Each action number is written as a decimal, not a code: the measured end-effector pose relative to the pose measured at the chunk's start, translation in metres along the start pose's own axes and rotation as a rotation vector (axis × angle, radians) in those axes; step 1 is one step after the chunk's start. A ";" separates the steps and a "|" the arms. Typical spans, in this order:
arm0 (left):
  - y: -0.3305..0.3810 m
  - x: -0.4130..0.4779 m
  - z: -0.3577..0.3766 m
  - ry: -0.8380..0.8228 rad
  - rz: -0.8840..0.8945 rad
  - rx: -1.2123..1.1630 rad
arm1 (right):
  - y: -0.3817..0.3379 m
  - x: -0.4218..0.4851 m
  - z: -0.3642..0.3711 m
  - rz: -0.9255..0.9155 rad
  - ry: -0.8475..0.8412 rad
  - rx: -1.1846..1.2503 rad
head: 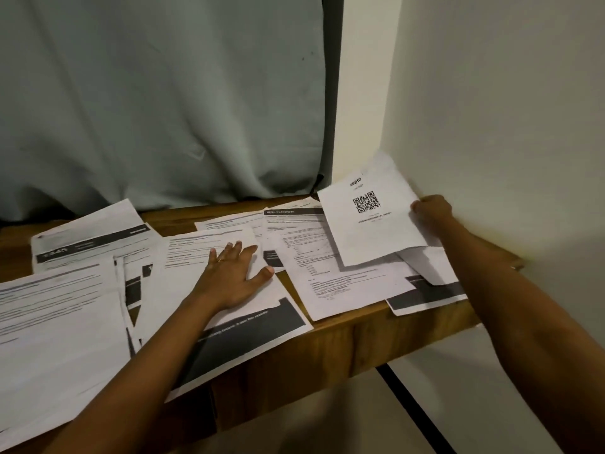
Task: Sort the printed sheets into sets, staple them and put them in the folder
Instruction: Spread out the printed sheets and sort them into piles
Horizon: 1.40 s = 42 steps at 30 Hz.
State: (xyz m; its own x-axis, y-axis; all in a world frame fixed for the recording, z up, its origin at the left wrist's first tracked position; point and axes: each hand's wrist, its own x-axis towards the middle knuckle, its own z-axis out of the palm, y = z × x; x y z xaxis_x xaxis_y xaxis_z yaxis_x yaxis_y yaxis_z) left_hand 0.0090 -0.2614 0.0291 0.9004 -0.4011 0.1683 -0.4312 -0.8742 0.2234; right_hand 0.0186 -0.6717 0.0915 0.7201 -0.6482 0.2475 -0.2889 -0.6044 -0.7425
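From my end, both forearms are bare as far up as the view reaches. The left hand point(229, 280) wears a thin gold-coloured ring point(220, 260) on one finger. Of the right hand point(432, 214) I make out only knuckles and thumb

The word "zepto" heads the QR-code sheet point(370, 224), which the right hand point(432, 213) holds lifted over the right end of the worktop point(343, 339). A square QR code is printed below the word. The line of capitals and digits under the code is too blurred to read. On the header sheet point(294, 231), by the back edge, a dark bar seems to read "MULTI-ROOM" in white. Toward the back left corner, the banded sheet point(95, 244) bears pale digits, apparently "1345". All other print is illegible.
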 end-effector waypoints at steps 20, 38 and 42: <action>0.036 0.014 0.018 -0.058 0.032 0.071 | 0.057 -0.001 0.033 -0.382 -0.445 -0.520; -0.024 -0.012 -0.001 -0.004 -0.233 0.123 | -0.047 -0.097 0.079 -0.503 -0.310 0.043; -0.044 -0.020 -0.001 -0.070 -0.419 0.098 | -0.111 -0.152 0.119 -0.454 -0.595 -0.015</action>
State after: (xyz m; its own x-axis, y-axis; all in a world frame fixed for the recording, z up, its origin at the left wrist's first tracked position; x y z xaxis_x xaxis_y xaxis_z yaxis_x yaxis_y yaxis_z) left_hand 0.0101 -0.2150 0.0168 0.9997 -0.0205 0.0163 -0.0229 -0.9859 0.1659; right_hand 0.0160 -0.4509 0.0627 0.9890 0.0238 0.1457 0.1123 -0.7620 -0.6377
